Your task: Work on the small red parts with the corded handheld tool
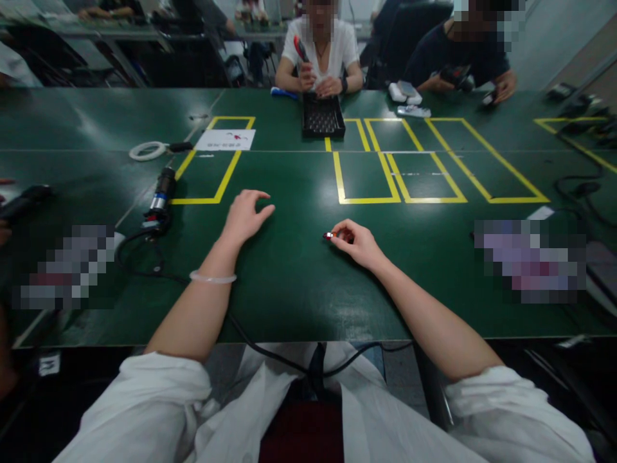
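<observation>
Over the middle of the green table (299,276), my right hand (359,243) pinches a small red and white piece (328,236) with a dark tip. Most of this piece is hidden by my fingers, so its kind cannot be made out. To its left, my left hand (248,217) is held with thumb and fingers apart and nothing in it. A black cylindrical tool (162,193) with a blue and silver band lies left of my left hand, its cable running toward me.
Yellow tape outlines (369,200) mark the table ahead. A printed sheet (225,139) and a coiled white cable (147,151) lie at the back left. Across the table, a person works at a black tray (323,118). Black cable (270,354) hangs across the near edge.
</observation>
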`<state>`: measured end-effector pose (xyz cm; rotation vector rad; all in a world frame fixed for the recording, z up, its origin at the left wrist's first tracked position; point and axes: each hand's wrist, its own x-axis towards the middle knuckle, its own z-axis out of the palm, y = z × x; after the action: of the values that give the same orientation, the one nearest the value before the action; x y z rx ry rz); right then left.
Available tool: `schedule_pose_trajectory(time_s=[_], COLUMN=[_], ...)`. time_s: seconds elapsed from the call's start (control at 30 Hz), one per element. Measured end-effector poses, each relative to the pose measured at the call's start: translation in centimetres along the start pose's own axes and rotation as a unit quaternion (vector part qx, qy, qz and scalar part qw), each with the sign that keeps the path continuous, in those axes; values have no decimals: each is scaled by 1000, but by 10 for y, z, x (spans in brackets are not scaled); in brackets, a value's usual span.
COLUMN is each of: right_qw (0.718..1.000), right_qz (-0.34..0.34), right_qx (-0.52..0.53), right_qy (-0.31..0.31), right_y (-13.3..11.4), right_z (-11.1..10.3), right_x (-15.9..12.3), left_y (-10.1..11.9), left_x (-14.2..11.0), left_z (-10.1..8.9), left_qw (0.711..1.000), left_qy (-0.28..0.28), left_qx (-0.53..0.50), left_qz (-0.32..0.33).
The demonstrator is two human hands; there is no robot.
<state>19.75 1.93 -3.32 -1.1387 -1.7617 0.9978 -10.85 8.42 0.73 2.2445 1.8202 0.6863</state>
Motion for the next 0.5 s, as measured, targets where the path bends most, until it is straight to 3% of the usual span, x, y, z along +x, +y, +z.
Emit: schedule_pose_trajectory(time_s=[0.13,0.27,0.37,0.5], right_qw=[1000,1000,1000,1000], right_qz=[-4,-9,-8,-7], right_qx=[-4,-4,-4,-6], right_qy=[-5,-14,-15,-12], right_y=[-1,-1,0,-1], right_z=[0,0,0,0], right_x=[0,0,0,0], left_y=[-64,-111,-131,-151], left_x=[-5,-28,-41,-42], left_z=[-42,-73,-87,-98], left_qw=[966,911,884,876], left_qy=[36,16,-32,-88], left_qx=[159,256,280,309], left_qz=[-200,-324,-372,-358])
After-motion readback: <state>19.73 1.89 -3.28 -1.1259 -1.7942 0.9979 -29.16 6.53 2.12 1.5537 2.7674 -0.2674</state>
